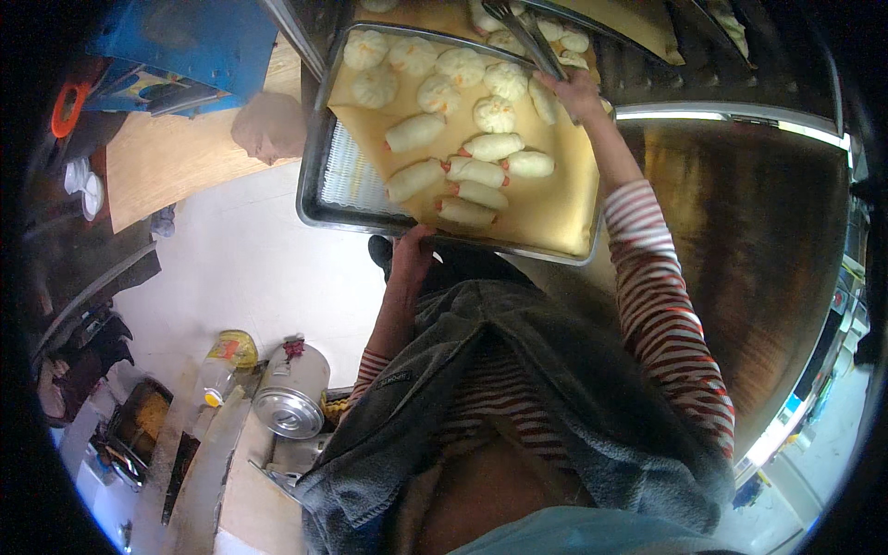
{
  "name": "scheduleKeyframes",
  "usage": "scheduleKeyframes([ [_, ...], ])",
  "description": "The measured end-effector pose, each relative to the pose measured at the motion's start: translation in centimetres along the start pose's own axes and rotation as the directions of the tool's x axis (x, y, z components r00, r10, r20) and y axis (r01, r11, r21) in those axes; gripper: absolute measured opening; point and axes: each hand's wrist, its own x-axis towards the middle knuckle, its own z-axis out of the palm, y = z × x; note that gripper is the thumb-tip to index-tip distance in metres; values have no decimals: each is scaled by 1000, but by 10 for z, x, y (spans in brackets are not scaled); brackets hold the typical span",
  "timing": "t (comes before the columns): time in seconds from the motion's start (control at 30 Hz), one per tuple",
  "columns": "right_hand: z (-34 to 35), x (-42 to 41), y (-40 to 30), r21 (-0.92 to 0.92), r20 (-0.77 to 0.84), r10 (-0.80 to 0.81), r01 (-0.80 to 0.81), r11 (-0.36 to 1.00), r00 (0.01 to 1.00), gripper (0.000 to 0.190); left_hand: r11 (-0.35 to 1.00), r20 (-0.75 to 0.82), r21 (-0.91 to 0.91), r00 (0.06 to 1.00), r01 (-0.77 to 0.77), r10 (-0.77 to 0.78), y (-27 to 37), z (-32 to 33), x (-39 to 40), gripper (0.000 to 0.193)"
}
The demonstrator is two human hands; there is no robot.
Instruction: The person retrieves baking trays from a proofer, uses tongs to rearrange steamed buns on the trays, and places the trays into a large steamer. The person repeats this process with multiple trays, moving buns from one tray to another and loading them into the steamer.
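A metal baking tray [548, 254] is before me, lined with tan paper [541, 215] that leaves a white perforated mat [350, 170] bare at the left. My left hand [414, 251] grips the tray's near rim from below. In my right hand [574, 96] are metal tongs [531, 38], held above the tray's far right part; I cannot tell whether their tips touch anything. Round pleated buns [460, 66] fill the far half of the paper. Nearer to me lie several dough-wrapped sausage rolls [476, 171] with red ends showing.
Beyond it, another tray of buns [551, 31] sits by dark racks [749, 62]. A large dark brown panel [721, 229] stands at the right. At left are a wooden table [173, 152] and a person's head [269, 128]. A lidded metal pot [291, 388] is lower left.
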Motion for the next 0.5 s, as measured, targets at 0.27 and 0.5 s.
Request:
scheduleKeyframes([
  [0.27, -22, -145, 66, -489, -69, 126, -143, 861, 990, 39, 873, -58, -449, 969, 188, -239, 24, 26, -17, 42],
  [0.5, -30, -90, 16, -241, -141, -129, 92, 966, 982, 38, 982, -10, -168, 996, 90, -93, 11, 16, -17, 39],
])
